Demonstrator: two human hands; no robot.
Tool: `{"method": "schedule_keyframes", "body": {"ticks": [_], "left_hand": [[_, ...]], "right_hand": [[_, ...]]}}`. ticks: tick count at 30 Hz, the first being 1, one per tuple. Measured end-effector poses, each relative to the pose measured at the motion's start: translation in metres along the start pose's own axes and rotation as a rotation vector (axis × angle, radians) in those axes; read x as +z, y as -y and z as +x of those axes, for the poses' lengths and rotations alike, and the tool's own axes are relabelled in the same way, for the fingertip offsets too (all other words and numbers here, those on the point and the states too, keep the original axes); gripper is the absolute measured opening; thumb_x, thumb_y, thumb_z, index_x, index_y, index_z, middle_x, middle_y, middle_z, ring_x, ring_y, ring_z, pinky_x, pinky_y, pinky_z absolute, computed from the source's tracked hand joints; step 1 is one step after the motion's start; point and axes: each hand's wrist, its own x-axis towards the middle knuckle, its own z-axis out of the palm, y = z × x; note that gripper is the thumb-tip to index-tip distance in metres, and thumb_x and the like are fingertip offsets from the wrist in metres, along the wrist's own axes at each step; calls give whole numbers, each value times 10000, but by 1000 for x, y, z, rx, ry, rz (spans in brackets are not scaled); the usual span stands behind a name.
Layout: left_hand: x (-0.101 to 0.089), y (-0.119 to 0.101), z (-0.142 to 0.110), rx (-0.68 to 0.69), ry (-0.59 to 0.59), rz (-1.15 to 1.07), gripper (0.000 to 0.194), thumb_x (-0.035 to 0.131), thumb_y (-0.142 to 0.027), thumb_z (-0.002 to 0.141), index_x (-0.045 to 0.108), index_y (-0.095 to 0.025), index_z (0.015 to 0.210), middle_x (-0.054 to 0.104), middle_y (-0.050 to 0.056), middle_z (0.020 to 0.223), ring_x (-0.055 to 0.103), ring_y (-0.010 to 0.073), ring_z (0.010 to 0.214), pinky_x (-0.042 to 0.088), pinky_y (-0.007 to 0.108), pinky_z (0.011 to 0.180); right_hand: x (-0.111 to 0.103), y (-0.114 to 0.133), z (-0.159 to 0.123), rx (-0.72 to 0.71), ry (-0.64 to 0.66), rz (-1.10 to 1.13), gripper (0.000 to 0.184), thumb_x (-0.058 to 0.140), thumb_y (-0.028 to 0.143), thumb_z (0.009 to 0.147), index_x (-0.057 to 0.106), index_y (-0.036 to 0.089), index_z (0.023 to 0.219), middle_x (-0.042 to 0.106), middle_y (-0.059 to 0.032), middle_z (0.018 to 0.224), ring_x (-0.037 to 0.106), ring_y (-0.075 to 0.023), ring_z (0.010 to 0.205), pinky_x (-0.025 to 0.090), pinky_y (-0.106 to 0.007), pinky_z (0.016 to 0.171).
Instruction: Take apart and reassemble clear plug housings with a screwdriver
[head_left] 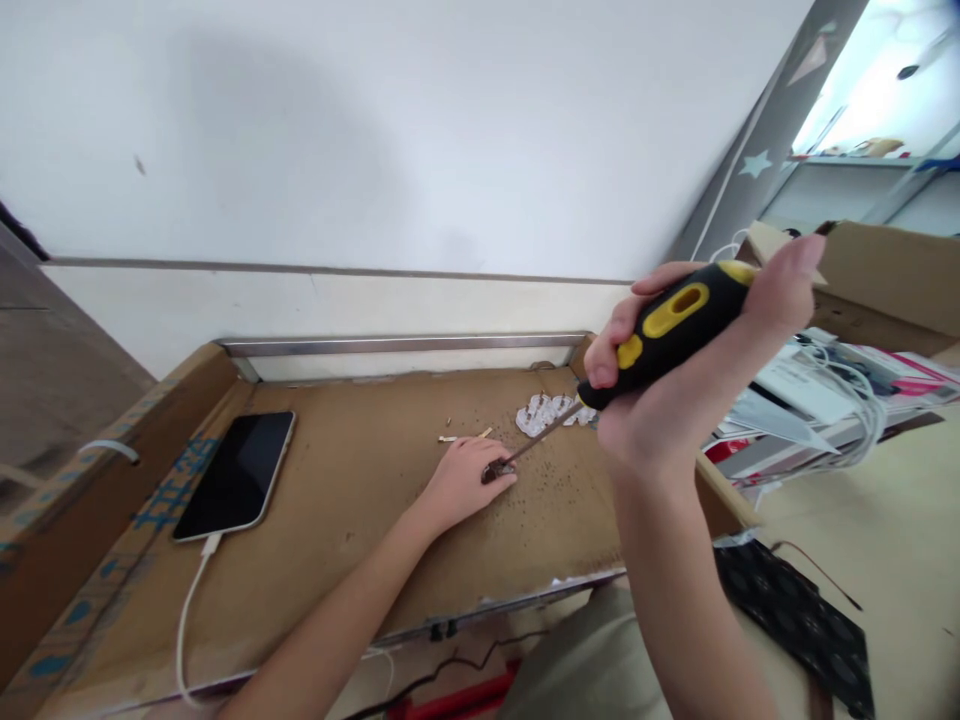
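Note:
My right hand [660, 360] is wrapped round the black and yellow handle of a screwdriver [667, 330], raised above the right side of the cardboard surface. Its long shaft slants down to the left. The tip meets a small dark brown part [495, 469], pinched between the fingers of my left hand [471, 472], which rests on the cardboard. What kind of part it is cannot be made out. Beyond the left fingers lie small brass-coloured strips [448, 438]. Several white plastic pieces [541, 412] sit behind the screwdriver shaft, and tiny dark specks are scattered around.
A phone [238, 472] with a white cable [196, 610] lies on the left of the cardboard-lined tray [337, 520]. A white wall [420, 140] rises behind. At the right are a cardboard box [892, 270], coiled white cables [862, 430] and a black patterned sheet [799, 610].

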Motion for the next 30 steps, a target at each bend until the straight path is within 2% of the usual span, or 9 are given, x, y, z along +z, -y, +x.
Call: {"method": "schedule_keyframes", "body": {"ticks": [6,13,21,26,30], "left_hand": [[1,1,0,-11,-4,2,137,614,-335,816,631,-252,925,664,-10,1051,559,215,1073,362,370,954],[0,0,0,6,-4,-6,105,605,-318,823,629,-252,901,667,-27,1007,564,204,1050,365,358,947],[0,0,-1,0,-4,-3,130,615,-328,819,625,-253,925,664,-22,1033,562,217,1056,363,370,945],[-1,0,0,4,3,-2,124,607,-328,823,634,-246,913,667,-15,1025,561,217,1058,370,370,935],[0,1,-1,6,-8,1,145,595,-342,829,638,-247,930,661,-3,1055,555,216,1067,368,370,950]], "right_hand": [[0,-2,-4,-10,32,3,536,373,680,787,482,177,639,429,23,485,376,-75,320,244,-209,296],[2,3,-5,-36,-18,15,570,340,705,778,487,178,623,413,21,455,356,-79,295,212,-209,272],[2,1,-10,-13,9,21,507,415,652,778,512,175,636,437,19,466,368,-79,313,231,-213,290],[1,0,-5,-23,4,53,540,337,651,807,514,175,625,419,16,453,356,-78,297,215,-212,276],[0,0,-7,-23,20,71,501,405,631,796,524,174,632,429,12,472,377,-78,317,237,-212,287]]}}
